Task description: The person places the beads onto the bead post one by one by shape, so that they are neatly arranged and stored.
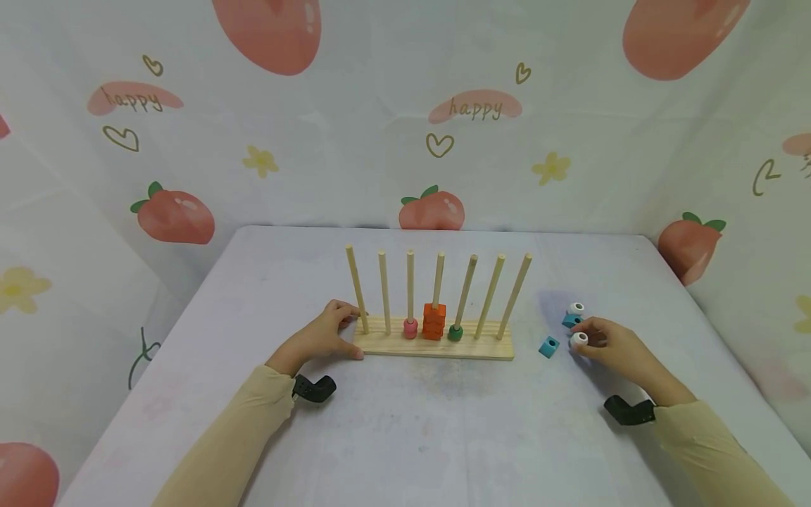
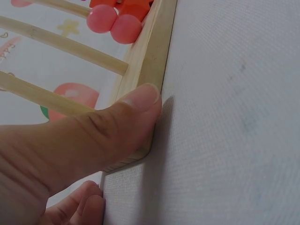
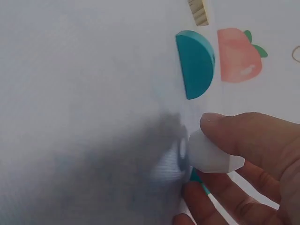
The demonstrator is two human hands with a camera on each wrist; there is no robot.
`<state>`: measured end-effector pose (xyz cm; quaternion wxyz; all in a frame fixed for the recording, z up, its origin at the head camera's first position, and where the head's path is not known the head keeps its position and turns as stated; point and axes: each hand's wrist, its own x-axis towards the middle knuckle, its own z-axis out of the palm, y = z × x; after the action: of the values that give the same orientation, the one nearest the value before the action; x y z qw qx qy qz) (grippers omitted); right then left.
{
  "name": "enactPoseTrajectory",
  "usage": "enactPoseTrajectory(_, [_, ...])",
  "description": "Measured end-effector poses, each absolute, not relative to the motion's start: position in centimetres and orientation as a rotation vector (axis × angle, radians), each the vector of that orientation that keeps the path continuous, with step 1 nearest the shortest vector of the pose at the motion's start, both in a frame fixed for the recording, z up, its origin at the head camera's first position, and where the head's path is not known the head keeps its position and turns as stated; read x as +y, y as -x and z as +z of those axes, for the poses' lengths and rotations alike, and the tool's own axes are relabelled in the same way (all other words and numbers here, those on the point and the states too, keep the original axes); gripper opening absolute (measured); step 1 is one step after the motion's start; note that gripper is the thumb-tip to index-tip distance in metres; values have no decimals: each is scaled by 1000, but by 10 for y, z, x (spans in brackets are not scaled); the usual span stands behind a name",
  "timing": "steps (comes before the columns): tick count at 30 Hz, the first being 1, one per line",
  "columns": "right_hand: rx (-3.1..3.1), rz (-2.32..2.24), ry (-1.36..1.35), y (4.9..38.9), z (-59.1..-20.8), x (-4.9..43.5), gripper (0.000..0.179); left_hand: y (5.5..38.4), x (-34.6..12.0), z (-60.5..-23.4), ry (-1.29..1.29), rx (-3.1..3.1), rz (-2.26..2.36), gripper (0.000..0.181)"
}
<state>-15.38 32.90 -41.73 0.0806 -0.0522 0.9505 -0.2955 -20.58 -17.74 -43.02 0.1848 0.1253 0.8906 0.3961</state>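
Observation:
A wooden peg board [image 1: 469,348] with several upright pegs stands mid-table. My left hand [image 1: 326,332] grips its left end, the thumb [image 2: 140,101] against the front edge and the other fingers partly hidden behind. Pink rounded beads [image 1: 410,329], stacked orange beads [image 1: 434,322] and a green bead [image 1: 455,334] sit on neighbouring pegs. To the right of the board, my right hand [image 1: 614,348] pinches a white bead [image 3: 213,154] low at the table surface. Close by lie a teal bead [image 1: 548,346], a second teal one [image 1: 571,320] and another white bead [image 1: 576,308].
A white cloth covers the table [image 1: 418,436]. Behind it hangs a cloth backdrop [image 1: 355,141] printed with peaches and flowers. Black wrist cameras sit at the left wrist [image 1: 315,389] and the right wrist [image 1: 629,410].

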Motion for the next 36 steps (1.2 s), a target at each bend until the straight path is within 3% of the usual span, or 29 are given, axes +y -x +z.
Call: enactPoseTrajectory(36, [3011,-1211,281,137,-353,291,35,204,-177,-428,-364,2504,1115,81])
